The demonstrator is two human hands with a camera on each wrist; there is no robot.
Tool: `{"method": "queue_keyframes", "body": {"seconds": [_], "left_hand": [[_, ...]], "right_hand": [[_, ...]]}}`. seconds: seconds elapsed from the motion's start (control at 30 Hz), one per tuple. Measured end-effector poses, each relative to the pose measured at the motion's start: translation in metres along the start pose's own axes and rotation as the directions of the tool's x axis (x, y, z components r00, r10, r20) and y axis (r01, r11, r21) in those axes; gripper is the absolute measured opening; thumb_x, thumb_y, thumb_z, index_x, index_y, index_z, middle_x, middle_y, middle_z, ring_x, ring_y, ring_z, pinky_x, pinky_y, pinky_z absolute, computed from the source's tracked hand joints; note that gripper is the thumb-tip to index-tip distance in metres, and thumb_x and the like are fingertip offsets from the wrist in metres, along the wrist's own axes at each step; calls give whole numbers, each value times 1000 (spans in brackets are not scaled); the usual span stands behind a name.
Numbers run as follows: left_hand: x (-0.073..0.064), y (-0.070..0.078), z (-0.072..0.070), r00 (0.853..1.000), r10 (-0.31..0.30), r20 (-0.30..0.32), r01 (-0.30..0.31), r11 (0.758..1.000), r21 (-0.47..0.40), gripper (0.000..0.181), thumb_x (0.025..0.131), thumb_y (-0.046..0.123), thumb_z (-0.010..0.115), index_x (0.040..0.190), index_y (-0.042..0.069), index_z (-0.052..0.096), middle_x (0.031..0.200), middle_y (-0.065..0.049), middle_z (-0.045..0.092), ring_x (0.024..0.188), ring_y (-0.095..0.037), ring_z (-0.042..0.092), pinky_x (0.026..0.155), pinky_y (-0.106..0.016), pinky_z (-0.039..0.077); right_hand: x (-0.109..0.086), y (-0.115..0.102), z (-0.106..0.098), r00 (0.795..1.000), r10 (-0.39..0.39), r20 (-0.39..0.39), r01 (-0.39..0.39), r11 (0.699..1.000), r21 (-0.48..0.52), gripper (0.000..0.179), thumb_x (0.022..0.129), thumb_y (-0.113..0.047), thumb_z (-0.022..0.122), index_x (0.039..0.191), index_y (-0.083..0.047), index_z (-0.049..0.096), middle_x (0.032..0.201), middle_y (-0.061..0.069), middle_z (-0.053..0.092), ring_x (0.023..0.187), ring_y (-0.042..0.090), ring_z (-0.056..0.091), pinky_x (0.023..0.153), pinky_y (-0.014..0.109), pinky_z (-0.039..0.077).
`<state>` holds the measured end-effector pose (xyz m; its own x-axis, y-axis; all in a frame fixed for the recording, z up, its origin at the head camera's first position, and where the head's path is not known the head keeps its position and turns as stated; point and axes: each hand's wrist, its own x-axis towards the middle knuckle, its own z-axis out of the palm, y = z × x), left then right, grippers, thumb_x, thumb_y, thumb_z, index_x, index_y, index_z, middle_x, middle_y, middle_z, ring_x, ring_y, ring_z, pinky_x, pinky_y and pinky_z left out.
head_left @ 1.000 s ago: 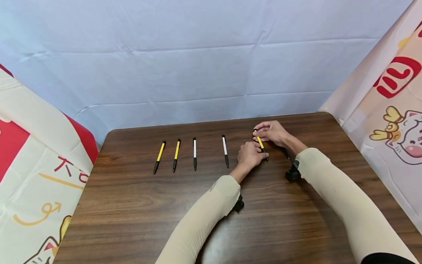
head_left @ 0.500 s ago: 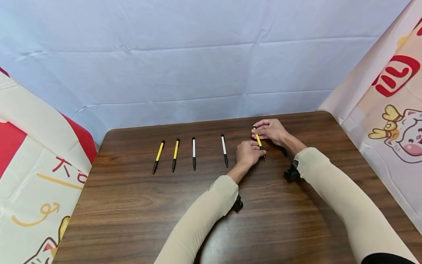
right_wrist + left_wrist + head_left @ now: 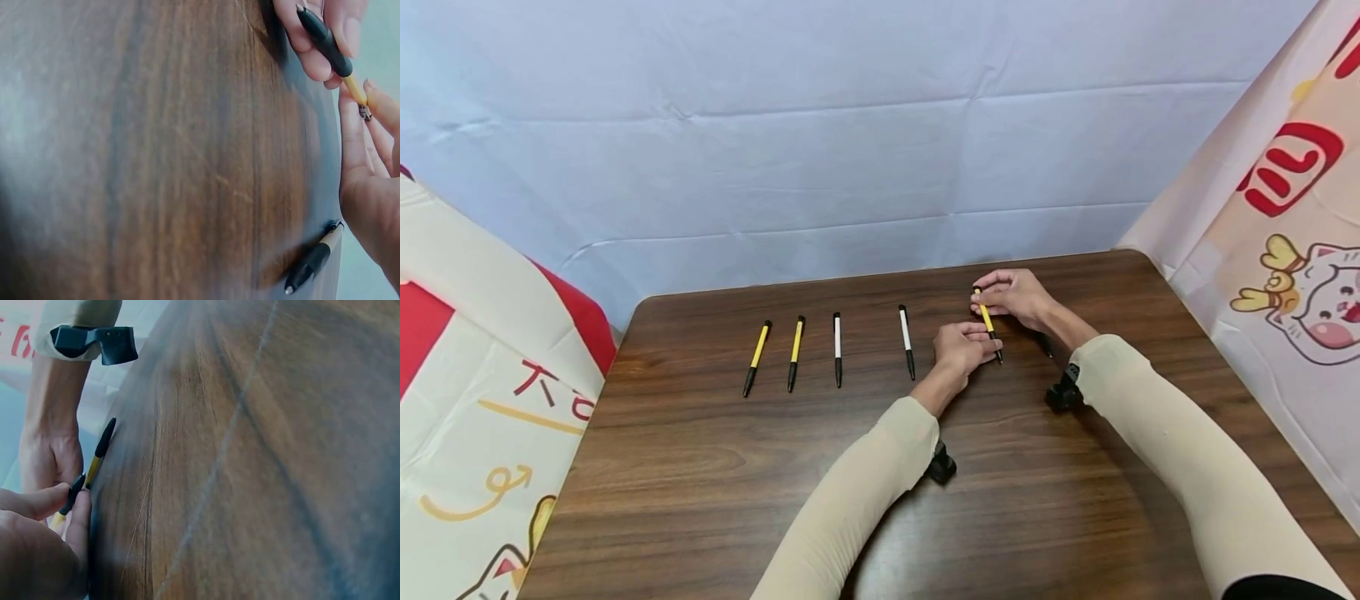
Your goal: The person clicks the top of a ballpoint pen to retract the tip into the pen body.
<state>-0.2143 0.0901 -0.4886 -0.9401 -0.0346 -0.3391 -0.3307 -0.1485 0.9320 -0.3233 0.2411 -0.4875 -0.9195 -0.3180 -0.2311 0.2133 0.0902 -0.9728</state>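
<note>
In the head view, both hands hold one yellow pen (image 3: 986,317) with a black grip, toward the right of the table's far side. My left hand (image 3: 958,348) pinches its black lower part between thumb and fingers. The right hand (image 3: 1018,298) pinches the upper end, as the right wrist view shows near the pen's clicker (image 3: 365,112). Another pen lies under the right wrist, mostly hidden in the head view except its black tip (image 3: 1047,343); in the left wrist view its barrel (image 3: 93,470) looks yellow. A white pen (image 3: 906,333) lies just left of the left hand.
Farther left on the brown wooden table (image 3: 715,475) lie another white pen (image 3: 837,337) and two yellow pens, one inner (image 3: 797,342) and one outermost (image 3: 760,346), roughly in a row. A pale cloth (image 3: 820,167) hangs behind the far edge; printed cloths flank both sides.
The head view has shifted slightly. The held pen's tip has moved very slightly left relative to the table, with the left fingers; both hands keep hold of it. The other pens lie as before.
</note>
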Motion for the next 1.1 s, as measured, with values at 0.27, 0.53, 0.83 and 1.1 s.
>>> {"method": "queue_keyframes", "body": {"seconds": [0.27,0.53,0.83,1.1], "left_hand": [[-1,2,0,999,-46,-8,45,999,-23,25,88,-12,79,112,-5,76,91,-11,77,88,-27,80,78,-35,65],[0,4,-1,998,-67,8,68,996,-51,24,88,-12,78,111,-6,78,92,-12,79,89,-26,80,79,-34,65],[1,8,-1,998,-63,30,66,993,-102,25,89,-11,79,113,-8,77,93,-13,80,91,-26,80,80,-33,65],[-2,11,-3,997,-52,54,58,991,-123,23,89,-11,78,112,-8,77,91,-13,80,92,-27,80,79,-33,65]], "right_hand": [[-4,0,-2,996,-1,93,3,1000,-14,52,98,7,70,145,16,49,98,11,79,92,20,79,82,33,65],[-6,1,-6,993,8,114,-2,999,-49,56,100,7,68,151,11,47,99,9,80,93,20,79,78,34,65],[-8,-3,-5,994,1,105,4,999,-44,58,99,8,68,153,10,46,97,9,80,91,20,78,77,33,65],[-9,-7,-5,995,-6,100,11,999,-47,58,98,9,69,151,12,47,95,10,80,89,20,79,77,33,65]]}}
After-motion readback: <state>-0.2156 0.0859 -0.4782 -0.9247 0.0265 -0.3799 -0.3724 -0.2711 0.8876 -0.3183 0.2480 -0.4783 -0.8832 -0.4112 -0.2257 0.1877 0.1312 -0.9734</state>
